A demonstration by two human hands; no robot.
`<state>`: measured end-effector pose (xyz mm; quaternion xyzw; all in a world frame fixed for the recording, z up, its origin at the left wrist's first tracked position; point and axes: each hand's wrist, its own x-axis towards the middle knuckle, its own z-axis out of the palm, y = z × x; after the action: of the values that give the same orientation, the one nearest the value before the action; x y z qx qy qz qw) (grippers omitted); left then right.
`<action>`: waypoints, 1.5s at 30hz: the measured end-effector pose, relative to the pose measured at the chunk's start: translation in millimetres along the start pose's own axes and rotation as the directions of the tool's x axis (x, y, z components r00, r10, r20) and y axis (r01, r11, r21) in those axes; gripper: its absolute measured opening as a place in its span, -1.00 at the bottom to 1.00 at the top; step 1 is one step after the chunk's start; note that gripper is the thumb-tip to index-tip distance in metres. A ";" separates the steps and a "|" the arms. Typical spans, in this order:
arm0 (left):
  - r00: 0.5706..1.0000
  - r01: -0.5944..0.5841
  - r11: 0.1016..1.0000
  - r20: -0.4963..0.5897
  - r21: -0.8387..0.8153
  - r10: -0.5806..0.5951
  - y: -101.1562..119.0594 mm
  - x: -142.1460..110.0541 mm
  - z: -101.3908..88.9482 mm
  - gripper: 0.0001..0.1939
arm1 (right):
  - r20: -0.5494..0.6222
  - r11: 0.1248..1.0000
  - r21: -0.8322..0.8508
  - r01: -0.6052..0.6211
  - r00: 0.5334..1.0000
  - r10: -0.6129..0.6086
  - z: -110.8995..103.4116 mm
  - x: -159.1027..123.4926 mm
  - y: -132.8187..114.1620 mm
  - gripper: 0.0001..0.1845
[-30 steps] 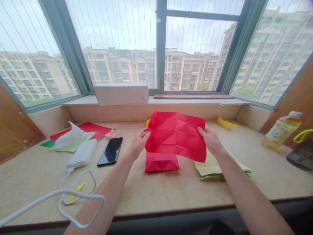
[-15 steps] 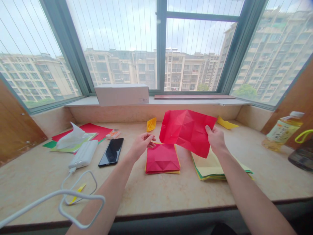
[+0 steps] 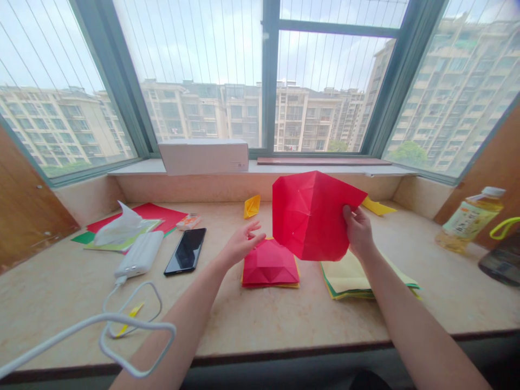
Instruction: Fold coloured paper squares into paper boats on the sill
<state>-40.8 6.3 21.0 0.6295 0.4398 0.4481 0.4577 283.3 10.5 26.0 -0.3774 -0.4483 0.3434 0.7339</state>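
My right hand [image 3: 358,230] pinches the right edge of a creased sheet of red paper [image 3: 311,216], held up above the counter. Fold lines cross the sheet, one running down its middle. To its left, my left hand [image 3: 244,242] is empty with its fingers apart, near the sheet's left edge. Below lies a stack of red creased paper [image 3: 270,265] with yellow edges showing under it. A folded yellow paper piece [image 3: 252,206] stands behind my left hand. Part of a pile of pale yellow and green paper [image 3: 357,280] shows beneath the red sheet and my right forearm.
On the left lie a black phone [image 3: 185,252], a white power bank [image 3: 139,254] with a cable [image 3: 134,324], tissues [image 3: 117,227] and red paper [image 3: 173,216]. A yellow paper piece [image 3: 378,206], a drink bottle [image 3: 470,219] and a dark container [image 3: 501,262] are right. A white box [image 3: 203,157] rests on the sill.
The red sheet has turned more upright and shifted slightly right in my right hand. My left hand's fingers have spread apart near the stack.
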 end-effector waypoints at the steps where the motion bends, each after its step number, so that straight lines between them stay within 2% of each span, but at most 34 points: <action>1: 0.999 -0.008 1.000 0.037 0.009 0.008 1.5 -1.8 1.2 -0.40 | 0.003 1.000 0.023 -0.007 1.000 0.007 0.3 -0.7 -0.8 -0.63; 4: 0.990 -0.027 0.999 0.142 0.033 0.022 7.5 -8.3 5.5 -0.45 | 0.018 0.996 0.086 -0.034 0.999 0.033 2.6 -3.3 -3.0 -0.64; 10: 0.974 -0.042 0.990 0.228 0.138 0.009 17.9 -17.8 15.2 -0.43 | 0.058 0.990 0.103 -0.100 0.994 0.095 7.6 -7.5 -1.6 -0.64; 16: 0.908 -0.074 0.987 0.418 0.140 0.009 23.2 -20.0 20.0 -0.66 | 0.097 0.981 0.112 -0.157 0.984 0.146 10.8 -11.2 2.6 -0.62; 21: 0.888 -0.073 0.984 0.459 0.163 -0.010 25.8 -21.0 20.0 -0.63 | 0.076 0.956 0.233 -0.176 0.984 0.162 13.0 -9.9 3.8 -0.60; 24: 0.917 -0.044 0.988 0.399 0.146 -0.018 21.7 -19.1 20.1 -0.62 | 0.056 0.940 0.292 -0.176 0.984 0.167 12.6 -7.5 3.0 -0.59; 27: 0.974 -0.030 0.993 0.225 0.119 0.002 13.7 -12.7 18.6 -0.66 | 0.012 0.949 0.269 -0.164 0.986 0.167 8.7 -3.2 2.4 -0.57; 29: 0.996 -0.031 0.993 0.083 0.112 0.022 8.0 -6.4 14.7 -0.71 | -0.029 0.964 0.225 -0.143 0.988 0.153 3.7 1.0 3.4 -0.54; 33: 0.985 0.006 0.988 -0.170 0.152 0.020 -0.4 5.4 0.9 -0.79 | -0.112 0.995 0.063 -0.080 0.990 0.086 -9.7 10.2 9.2 -0.51; 35: 0.973 0.041 0.985 -0.231 0.168 -0.001 -3.1 9.0 -5.5 -0.81 | -0.134 0.994 -0.101 -0.043 0.991 0.029 -15.3 13.2 12.1 -0.49; 37: 0.971 0.060 0.982 -0.239 0.178 -0.016 -4.7 10.8 -9.8 -0.81 | -0.140 0.964 -0.266 -0.007 0.990 -0.032 -18.6 14.2 13.3 -0.46; 39: 0.975 0.067 0.982 -0.219 0.178 -0.027 -4.9 10.9 -12.2 -0.80 | -0.139 0.945 -0.326 -0.003 0.989 -0.044 -19.8 13.5 12.2 -0.46; 42: 0.988 0.061 0.987 -0.151 0.151 -0.038 -1.2 8.6 -13.9 -0.78 | -0.121 0.973 -0.210 -0.094 0.990 0.070 -20.0 11.3 6.7 -0.52; 45: 0.998 0.050 0.998 -0.035 0.027 -0.049 4.3 5.4 -14.4 -0.71 | -0.105 0.963 -0.137 -0.230 0.970 0.217 -20.4 9.5 -0.3 -0.68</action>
<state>-53.0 13.3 28.6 0.6170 0.4693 0.4413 0.4520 305.5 13.3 23.6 -0.4942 -0.3939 0.3727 0.6795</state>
